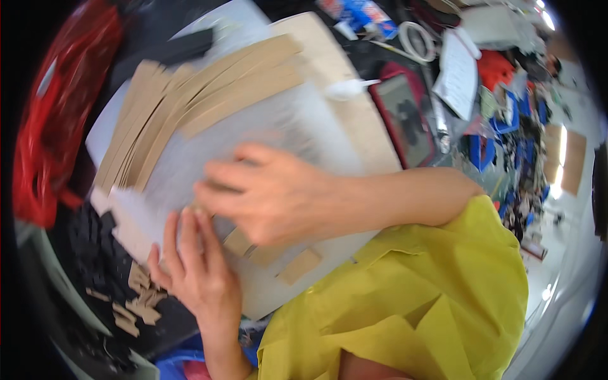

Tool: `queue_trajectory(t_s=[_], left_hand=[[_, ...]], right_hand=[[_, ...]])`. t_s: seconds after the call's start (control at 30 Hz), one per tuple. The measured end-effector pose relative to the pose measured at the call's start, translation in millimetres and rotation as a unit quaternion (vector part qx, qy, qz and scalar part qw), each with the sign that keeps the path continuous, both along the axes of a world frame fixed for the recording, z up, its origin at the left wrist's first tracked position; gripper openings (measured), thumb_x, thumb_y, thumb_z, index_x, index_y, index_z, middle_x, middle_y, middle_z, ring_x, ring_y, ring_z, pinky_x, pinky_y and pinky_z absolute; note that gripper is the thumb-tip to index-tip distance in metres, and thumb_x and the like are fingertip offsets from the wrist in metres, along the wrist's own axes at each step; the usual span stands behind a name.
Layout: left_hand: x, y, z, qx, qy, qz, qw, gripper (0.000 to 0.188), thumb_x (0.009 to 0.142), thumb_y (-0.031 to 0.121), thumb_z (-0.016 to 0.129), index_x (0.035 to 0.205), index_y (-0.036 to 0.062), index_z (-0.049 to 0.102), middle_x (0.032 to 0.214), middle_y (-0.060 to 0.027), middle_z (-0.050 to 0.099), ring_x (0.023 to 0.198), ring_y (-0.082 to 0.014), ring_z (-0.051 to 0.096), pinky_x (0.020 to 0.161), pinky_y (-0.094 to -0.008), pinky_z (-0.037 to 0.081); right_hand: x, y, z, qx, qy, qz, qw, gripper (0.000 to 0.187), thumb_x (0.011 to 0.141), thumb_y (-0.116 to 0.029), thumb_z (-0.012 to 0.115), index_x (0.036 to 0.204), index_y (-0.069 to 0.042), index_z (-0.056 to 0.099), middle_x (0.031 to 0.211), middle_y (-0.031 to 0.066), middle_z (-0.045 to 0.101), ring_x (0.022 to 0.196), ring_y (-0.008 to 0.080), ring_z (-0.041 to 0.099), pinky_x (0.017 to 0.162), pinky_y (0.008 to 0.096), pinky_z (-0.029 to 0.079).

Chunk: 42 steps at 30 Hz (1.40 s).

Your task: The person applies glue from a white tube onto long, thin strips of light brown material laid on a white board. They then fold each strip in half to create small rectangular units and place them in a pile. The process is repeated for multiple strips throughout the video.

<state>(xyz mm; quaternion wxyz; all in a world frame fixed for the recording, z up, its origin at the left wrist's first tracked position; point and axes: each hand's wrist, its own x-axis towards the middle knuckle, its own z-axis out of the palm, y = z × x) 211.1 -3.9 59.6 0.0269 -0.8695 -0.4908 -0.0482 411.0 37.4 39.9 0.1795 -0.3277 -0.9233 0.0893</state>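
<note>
My left hand [197, 269] lies on a pale board [342, 136], its fingers stretched out and their tips pressing down at a small tan bit. Right beside those fingertips, my right hand [272, 193] is closed, fingers bent and slightly blurred; whatever they pinch is hidden. Beyond both hands, several long tan strips [244, 82] lie overlapped and fanned across the board. Short tan pieces [300, 266] rest on the near part of the board, partly under my right hand.
Tan scraps [143, 304] and dark scraps [95, 247] lie left of the board. A red plastic bag [63, 120] is at far left. To the right are a red-edged phone-like device [405, 117], a written sheet [457, 73] and a tape roll [417, 42]. Blue bins [482, 152] stand farther off.
</note>
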Motion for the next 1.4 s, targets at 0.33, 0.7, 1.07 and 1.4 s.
queue_trajectory(t_s=[0.33,0.7,1.07,1.4], left_hand=[[-14,18,6,-0.132,-0.198,0.027,0.971,0.057,0.082,-0.017,0.046,0.129,0.0072,0.066,0.132,-0.0156,0.059,0.126,-0.0359,0.055,0.105,-0.0432,0.042],[-32,-35,-26,0.025,-0.308,0.163,0.937,0.036,0.100,-0.005,0.052,0.137,-0.0065,0.054,0.132,-0.0183,0.062,0.116,-0.0288,0.063,0.096,-0.0368,0.051],[-20,-39,-27,0.018,-0.288,0.211,0.934,0.033,0.103,0.001,0.052,0.135,-0.0066,0.054,0.133,-0.0176,0.060,0.113,-0.0268,0.063,0.097,-0.0364,0.050],[-11,-11,-26,0.013,-0.317,0.212,0.924,0.029,0.105,0.005,0.051,0.130,-0.0096,0.051,0.132,-0.0173,0.062,0.110,-0.0254,0.064,0.098,-0.0352,0.050]], right_hand=[[17,-16,-15,0.046,0.209,-0.101,0.972,0.024,0.084,-0.013,0.062,0.104,-0.004,0.069,0.109,0.0089,0.067,0.108,0.0249,0.061,0.089,0.0386,0.047],[82,-100,-12,-0.020,0.288,-0.193,0.938,0.026,0.078,-0.009,0.070,0.102,0.001,0.073,0.103,0.0100,0.070,0.099,0.0257,0.066,0.079,0.0347,0.053],[89,-102,-23,-0.059,0.308,-0.150,0.938,0.021,0.073,-0.009,0.067,0.090,0.003,0.071,0.105,0.0105,0.067,0.106,0.0252,0.064,0.081,0.0340,0.053],[94,-99,-16,-0.081,0.244,-0.121,0.959,0.025,0.073,-0.011,0.064,0.093,0.003,0.070,0.113,0.0112,0.065,0.111,0.0258,0.061,0.086,0.0364,0.051]])
